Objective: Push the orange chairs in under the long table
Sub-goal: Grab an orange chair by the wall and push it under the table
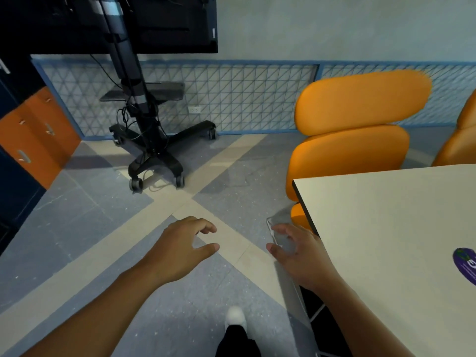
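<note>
Standing at the corner of the long table (391,228), the person has one white shoe (235,316) planted on the grey tiled floor (85,228) and both bare arms reaching forward. The left hand (180,249) hangs over the floor with fingers loosely curled and apart, holding nothing. The right hand (300,255) is close beside the table's edge, fingers spread, with a blurred grey, glassy shape (282,231) at its fingertips; I cannot tell whether it grips that or merely touches it. Just past the table corner an orange chair (358,124) stands with its seat partly under the tabletop and its padded back upright above it. A second orange chair (461,140) shows at the right edge, also beside the table. Further off, a black wheeled screen stand (152,140) sits before the latticed wall panel (244,96), with orange cabinet doors (38,135) on the left.
</note>
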